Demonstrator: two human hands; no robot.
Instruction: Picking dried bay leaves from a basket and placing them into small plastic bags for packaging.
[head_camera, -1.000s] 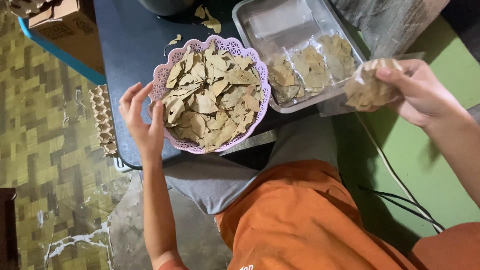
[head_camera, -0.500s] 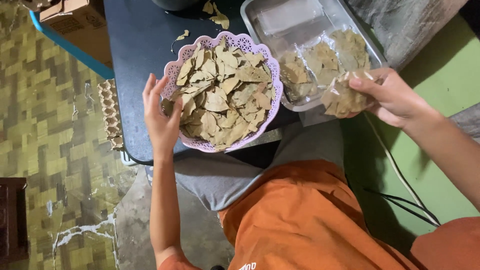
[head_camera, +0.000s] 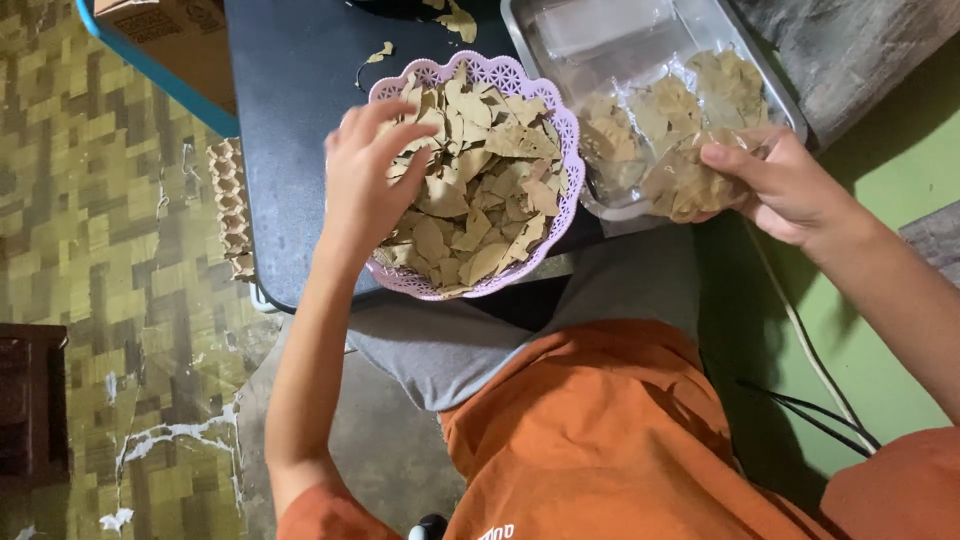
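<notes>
The dry leaves (head_camera: 480, 180) sit in the purple bowl (head_camera: 560, 130) on the dark tabletop (head_camera: 290, 120). The left hand (head_camera: 365, 180) was at the bowl's rim before; now it is over the leaves, fingers bent loosely. Right of the bowl, the right hand (head_camera: 790, 185) grips a clear bag of leaves (head_camera: 685, 180), now lower, at the edge of the metal tray (head_camera: 520, 30).
</notes>
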